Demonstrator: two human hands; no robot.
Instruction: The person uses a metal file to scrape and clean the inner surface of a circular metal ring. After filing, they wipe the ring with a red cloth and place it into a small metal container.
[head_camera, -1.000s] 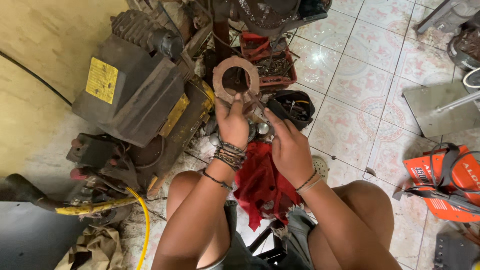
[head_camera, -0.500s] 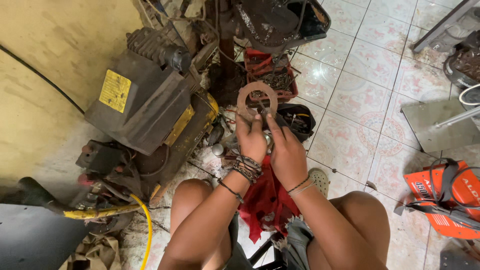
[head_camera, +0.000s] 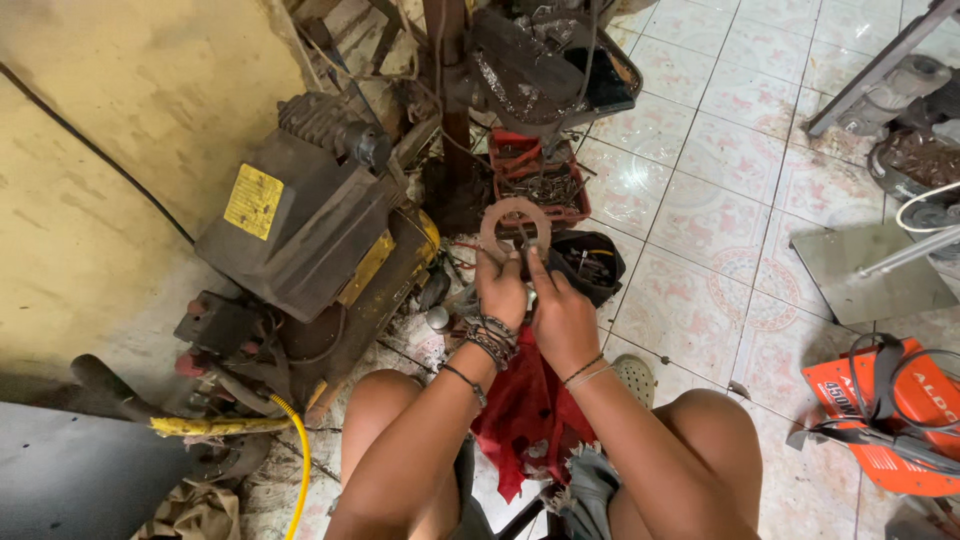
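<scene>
While pinching brown ring (head_camera: 514, 227) in left hand (head_camera: 502, 290), poking at it with right hand (head_camera: 560, 315) fingertips, nowhere near fitted yet

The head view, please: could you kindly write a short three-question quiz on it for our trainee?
1. True or false: the left hand holds the flat brown ring up by its lower edge.
2. What lies on the floor between the knees? A) red cloth B) blue bucket C) white plate
3. Which hand touches the ring's lower right edge?

Key: 1 true. 2 A, the red cloth. 3 The right hand.
</scene>
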